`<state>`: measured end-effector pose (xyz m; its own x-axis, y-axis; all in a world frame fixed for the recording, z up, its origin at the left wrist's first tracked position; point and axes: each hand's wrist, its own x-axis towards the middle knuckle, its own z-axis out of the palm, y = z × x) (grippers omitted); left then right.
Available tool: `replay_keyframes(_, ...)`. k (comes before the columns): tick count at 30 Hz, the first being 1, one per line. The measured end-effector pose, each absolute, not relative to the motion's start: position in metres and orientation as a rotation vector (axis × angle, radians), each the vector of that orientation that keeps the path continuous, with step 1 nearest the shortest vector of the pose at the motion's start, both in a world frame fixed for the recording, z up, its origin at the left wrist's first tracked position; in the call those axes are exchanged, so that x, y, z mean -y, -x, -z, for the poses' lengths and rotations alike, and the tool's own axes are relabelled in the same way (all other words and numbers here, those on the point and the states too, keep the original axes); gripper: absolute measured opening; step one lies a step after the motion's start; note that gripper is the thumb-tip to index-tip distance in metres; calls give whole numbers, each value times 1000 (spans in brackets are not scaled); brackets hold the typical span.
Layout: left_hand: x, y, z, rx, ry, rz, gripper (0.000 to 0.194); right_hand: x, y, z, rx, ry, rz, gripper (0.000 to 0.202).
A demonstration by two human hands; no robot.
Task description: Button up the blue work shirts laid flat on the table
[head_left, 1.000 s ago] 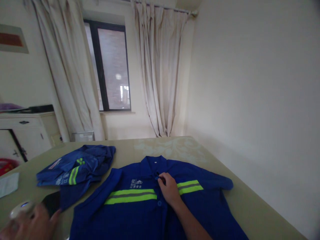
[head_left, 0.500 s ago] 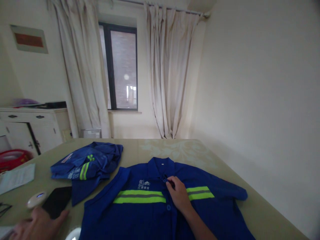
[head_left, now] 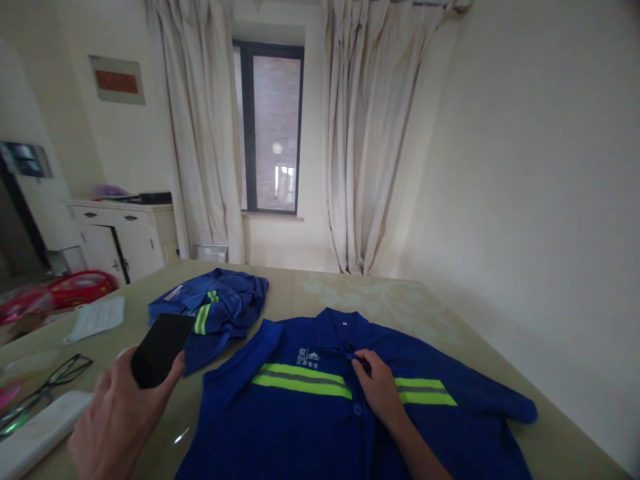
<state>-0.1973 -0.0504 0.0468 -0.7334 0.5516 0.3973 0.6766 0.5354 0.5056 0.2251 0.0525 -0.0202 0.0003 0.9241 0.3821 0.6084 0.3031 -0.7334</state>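
Note:
A blue work shirt (head_left: pixel 280 427) with yellow-green reflective stripes lies spread on the table (head_left: pixel 295 293), collar toward the window. My right hand (head_left: pixel 377 383) is closed at the shirt's front placket, beside a button below the collar, with thumb and forefinger pinching the fabric edge. My left hand (head_left: pixel 125 413) grips a black phone (head_left: pixel 163 350) between thumb and fingers, raised over the table left of the shirt. A second blue garment (head_left: pixel 233 303), crumpled, with matching stripes, lies behind the phone.
Eyeglasses (head_left: pixel 67 373), a white oblong object (head_left: pixel 43 433) and a sheet of paper (head_left: pixel 97 318) lie at the left. Beyond the table are a white cabinet (head_left: pixel 137 243), a red basin (head_left: pixel 87 285) and curtains (head_left: pixel 370 147). A wall (head_left: pixel 545 200) borders the right side.
My left hand has closed on the phone and lifted it off the table. My right hand stays at the placket. The view has turned to the left.

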Motion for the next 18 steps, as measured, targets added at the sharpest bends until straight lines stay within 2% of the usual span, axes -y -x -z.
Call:
replay_keyframes(3, 55, 184, -58, 2558, 1030, 917, 92, -53, -226, 21, 1704, 1412, -460, 26)
replay_keyframes(18, 60, 164, -64, 2356, 919, 1261, 92, -54, -228, 18, 1699, 1438, -488, 32)
